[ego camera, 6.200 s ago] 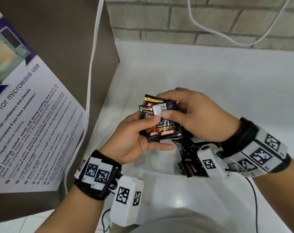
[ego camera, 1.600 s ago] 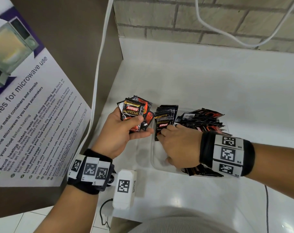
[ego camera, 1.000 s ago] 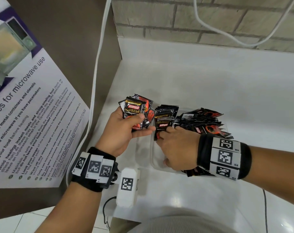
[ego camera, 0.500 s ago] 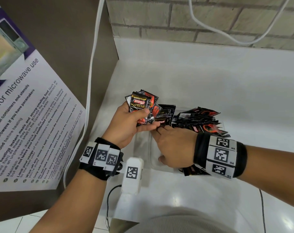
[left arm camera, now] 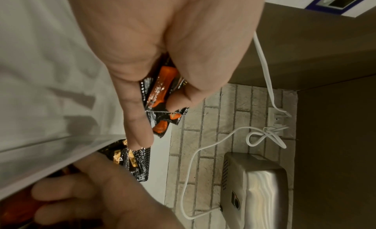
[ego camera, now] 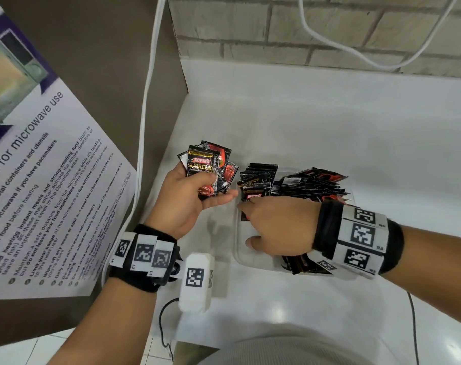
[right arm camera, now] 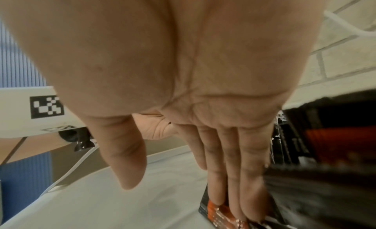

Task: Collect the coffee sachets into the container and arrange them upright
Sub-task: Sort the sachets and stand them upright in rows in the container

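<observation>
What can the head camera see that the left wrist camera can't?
Only the head view shows the microwave poster, both wristbands, and the full row of sachets standing in the clear container.

Only the left wrist view shows a metal box on the brick wall with a knotted white cable.

Both show the left hand gripping a bunch of sachets, and the right hand at the container.

bright, even light | glossy counter [ego camera: 303, 299] glare | wrist views blurred
</observation>
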Motion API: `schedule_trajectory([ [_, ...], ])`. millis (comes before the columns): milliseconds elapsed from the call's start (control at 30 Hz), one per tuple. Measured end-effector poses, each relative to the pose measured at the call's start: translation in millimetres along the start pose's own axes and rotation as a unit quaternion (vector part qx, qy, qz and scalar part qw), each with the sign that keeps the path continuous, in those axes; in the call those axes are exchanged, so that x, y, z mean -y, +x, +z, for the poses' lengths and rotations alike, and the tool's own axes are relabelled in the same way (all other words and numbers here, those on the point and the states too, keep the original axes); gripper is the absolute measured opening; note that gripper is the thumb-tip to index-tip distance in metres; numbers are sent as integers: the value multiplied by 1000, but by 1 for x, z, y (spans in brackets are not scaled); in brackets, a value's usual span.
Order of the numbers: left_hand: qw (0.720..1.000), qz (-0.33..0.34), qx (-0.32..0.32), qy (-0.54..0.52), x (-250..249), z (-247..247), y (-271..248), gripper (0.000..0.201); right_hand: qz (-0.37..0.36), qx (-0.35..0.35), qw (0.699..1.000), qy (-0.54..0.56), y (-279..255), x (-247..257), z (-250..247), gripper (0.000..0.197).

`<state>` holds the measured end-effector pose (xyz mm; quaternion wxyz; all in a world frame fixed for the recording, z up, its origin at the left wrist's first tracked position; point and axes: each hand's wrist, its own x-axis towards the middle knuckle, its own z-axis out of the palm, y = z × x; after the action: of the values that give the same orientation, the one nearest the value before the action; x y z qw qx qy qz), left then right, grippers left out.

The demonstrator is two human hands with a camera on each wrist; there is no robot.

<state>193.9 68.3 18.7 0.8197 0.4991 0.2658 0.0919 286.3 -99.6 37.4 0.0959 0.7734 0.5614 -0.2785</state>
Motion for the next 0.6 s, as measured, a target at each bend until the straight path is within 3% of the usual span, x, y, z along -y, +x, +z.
schedule_trajectory([
  [400,1000,-6,-1,-9,1,-1,-6,35,-7,62,997,-45,2,3,3,39],
  [600,1000,-7,0,-1,2,-2,-6,30,3,8,999,-39,6,-2,2,47],
])
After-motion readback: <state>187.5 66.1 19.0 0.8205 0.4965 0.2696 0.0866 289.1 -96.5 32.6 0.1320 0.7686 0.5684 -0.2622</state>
